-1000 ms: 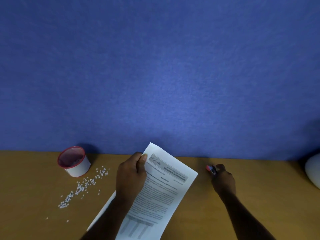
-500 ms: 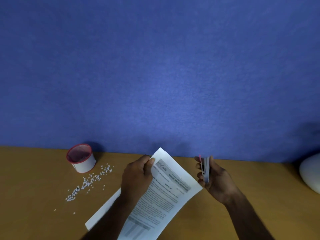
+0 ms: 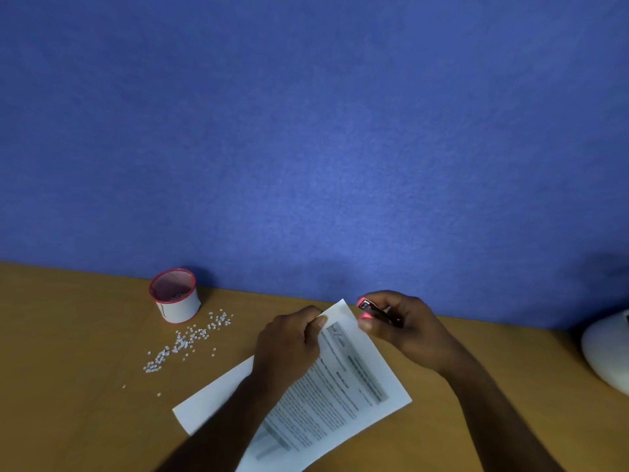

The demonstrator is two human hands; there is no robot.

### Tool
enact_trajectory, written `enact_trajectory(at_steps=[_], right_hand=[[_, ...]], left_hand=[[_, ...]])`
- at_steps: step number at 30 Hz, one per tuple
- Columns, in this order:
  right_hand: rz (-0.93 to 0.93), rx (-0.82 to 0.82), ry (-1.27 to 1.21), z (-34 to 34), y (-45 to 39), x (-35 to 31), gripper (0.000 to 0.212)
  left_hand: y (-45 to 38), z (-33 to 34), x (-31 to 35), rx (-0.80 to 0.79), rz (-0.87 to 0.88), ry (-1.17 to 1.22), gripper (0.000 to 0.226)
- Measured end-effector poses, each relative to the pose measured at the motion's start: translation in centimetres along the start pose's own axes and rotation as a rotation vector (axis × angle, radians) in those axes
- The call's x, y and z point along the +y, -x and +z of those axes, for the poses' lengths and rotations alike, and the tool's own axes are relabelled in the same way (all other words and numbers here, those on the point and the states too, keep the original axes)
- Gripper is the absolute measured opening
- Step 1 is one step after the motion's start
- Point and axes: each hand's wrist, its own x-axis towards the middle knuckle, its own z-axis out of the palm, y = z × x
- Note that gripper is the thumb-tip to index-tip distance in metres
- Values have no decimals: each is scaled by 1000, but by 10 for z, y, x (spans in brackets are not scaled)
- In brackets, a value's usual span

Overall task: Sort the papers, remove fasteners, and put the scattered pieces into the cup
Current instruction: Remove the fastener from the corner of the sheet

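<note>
At a wooden desk (image 3: pixel 68 335) against a blue felt wall (image 3: pixel 306 131), the left hand (image 3: pixel 289 345) pinches the top corner of printed papers (image 3: pixel 340 386), text too blurred to read, while the right hand (image 3: pixel 405 325) grips a pink staple remover (image 3: pixel 369 310) just beside that corner. Small white pieces (image 3: pixel 183 340) lie scattered near the red-rimmed cup (image 3: pixel 175 294).

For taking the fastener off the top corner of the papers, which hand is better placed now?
The right hand. It holds the pink staple remover just beside the top corner of the papers. The left hand pinches that corner, steadying the sheets.
</note>
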Motion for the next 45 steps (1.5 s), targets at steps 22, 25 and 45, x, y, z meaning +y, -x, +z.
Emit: enact_trajectory(at_steps=[22,25,45], right_hand=[[-170,-103,317,9,-18,-14,35],[-168,-103,322,10,-19,-14,39],[-159,-43,433,27,-17,-10,28]], left_hand=[[6,2,1,-4,143,-2,31],[5,2,0,-8,142,3,30],[5,5,6,58,182,104,39]])
